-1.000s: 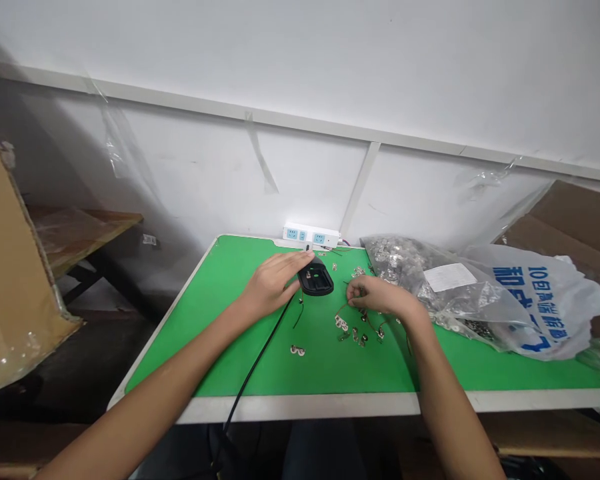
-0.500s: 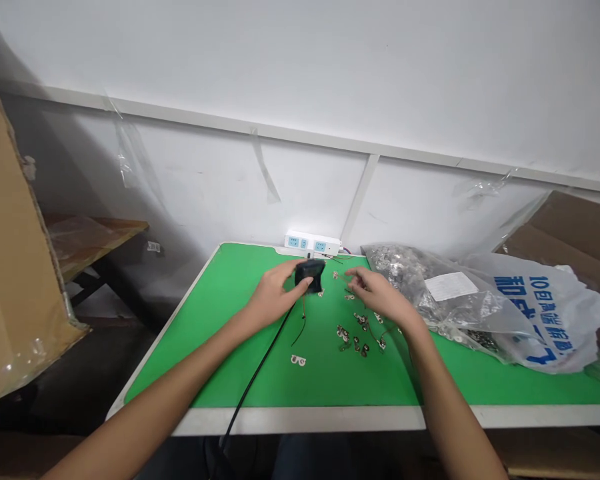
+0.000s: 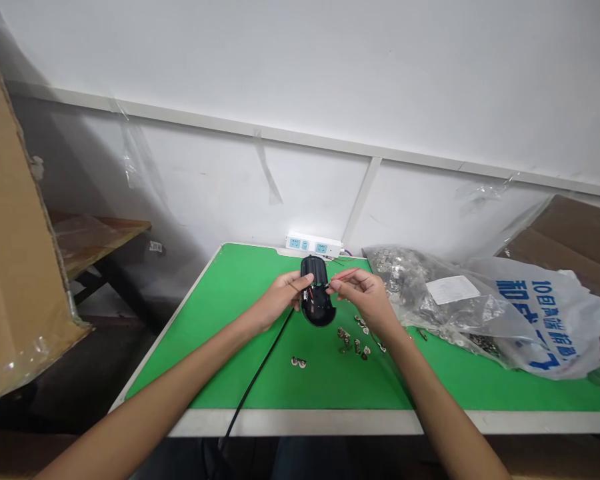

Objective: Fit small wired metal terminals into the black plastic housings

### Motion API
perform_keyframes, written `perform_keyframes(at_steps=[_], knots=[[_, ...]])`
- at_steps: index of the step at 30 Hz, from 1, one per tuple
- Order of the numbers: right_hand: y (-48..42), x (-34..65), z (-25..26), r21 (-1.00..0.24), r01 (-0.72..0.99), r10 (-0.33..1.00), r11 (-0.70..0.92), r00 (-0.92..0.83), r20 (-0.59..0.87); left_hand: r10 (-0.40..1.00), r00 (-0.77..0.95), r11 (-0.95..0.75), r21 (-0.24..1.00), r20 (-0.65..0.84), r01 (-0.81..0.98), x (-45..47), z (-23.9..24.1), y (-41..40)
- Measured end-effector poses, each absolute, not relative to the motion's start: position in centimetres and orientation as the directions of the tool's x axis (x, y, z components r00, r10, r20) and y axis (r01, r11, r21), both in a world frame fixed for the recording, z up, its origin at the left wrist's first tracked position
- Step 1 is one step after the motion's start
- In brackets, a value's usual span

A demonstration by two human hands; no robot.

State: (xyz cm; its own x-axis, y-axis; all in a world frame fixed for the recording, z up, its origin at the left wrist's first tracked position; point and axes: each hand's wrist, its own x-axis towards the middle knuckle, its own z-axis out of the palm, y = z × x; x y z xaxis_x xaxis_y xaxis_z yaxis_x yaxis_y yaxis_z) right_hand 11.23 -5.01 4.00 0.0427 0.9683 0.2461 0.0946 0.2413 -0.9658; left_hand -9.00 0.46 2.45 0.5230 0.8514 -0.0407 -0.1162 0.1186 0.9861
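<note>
My left hand (image 3: 279,299) grips a black oval plastic housing (image 3: 319,308) by its left side, thumb on top. The housing is held above the table with its hollow inside facing me, and short thin wires show in it. My right hand (image 3: 363,291) is closed in a pinch at the housing's right edge; what lies between the fingertips is too small to make out. A thin reddish strip shows along those fingers. Small metal contact pieces (image 3: 344,338) lie scattered below my right hand, and a double-round one (image 3: 299,362) lies nearer the front edge.
The green-topped table (image 3: 205,360) stands against a white wall. A white power strip (image 3: 314,244) sits at its back edge. Plastic bags of metal parts (image 3: 405,270) fill the right side. A black cable (image 3: 260,371) runs over the front edge. A cardboard box (image 3: 20,220) stands left.
My left hand has turned the black housing so its hollow inside shows. My right hand has moved left from beside it to the housing's right edge, fingers pinched.
</note>
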Motion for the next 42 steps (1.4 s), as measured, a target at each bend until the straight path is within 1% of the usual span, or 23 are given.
perform_keyframes(at_steps=[3, 7, 10, 13, 16, 22, 33, 38, 42], knots=[[-5.2, 10.5, 3.7, -0.944, 0.128, 0.948, 0.304, 0.053, 0.313, 0.837, 0.547, 0.096, 0.99, -0.025, -0.102, -8.9, 2.6, 0.2], [-5.4, 10.3, 3.7, -0.879, 0.27, 0.907, 0.392, 0.047, 0.419, 0.84, 0.542, 0.087, 0.989, -0.007, -0.123, -8.9, 2.7, 0.1], [-5.6, 10.5, 3.9, -0.833, 0.376, 0.898, 0.406, 0.005, 0.439, 0.847, 0.531, 0.073, 0.991, -0.003, -0.112, -8.9, 2.7, 0.2], [-5.7, 10.6, 3.8, -0.802, 0.431, 0.895, 0.414, -0.03, 0.446, 0.85, 0.527, 0.049, 0.995, 0.002, -0.084, -8.9, 2.7, 0.3], [-5.8, 10.5, 3.8, -0.794, 0.441, 0.893, 0.418, -0.041, 0.448, 0.85, 0.527, 0.027, 0.998, 0.007, -0.055, -8.9, 2.6, 0.3], [-5.7, 10.3, 3.8, -0.822, 0.425, 0.913, 0.378, -0.027, 0.406, 0.845, 0.533, -0.014, 0.999, 0.04, -0.052, -8.9, 2.7, 0.2], [-5.8, 10.0, 3.6, -0.816, 0.433, 0.909, 0.383, -0.021, 0.416, 0.838, 0.544, -0.038, 0.999, 0.045, -0.024, -9.1, 2.8, 0.2], [-5.8, 9.8, 3.4, -0.85, 0.381, 0.918, 0.363, 0.008, 0.395, 0.835, 0.549, -0.035, 0.999, 0.04, -0.019, -9.1, 2.8, 0.2], [-5.8, 9.7, 3.3, -0.835, 0.388, 0.907, 0.39, -0.005, 0.421, 0.832, 0.552, -0.051, 0.998, 0.055, -0.022, -9.1, 3.0, 0.1]])
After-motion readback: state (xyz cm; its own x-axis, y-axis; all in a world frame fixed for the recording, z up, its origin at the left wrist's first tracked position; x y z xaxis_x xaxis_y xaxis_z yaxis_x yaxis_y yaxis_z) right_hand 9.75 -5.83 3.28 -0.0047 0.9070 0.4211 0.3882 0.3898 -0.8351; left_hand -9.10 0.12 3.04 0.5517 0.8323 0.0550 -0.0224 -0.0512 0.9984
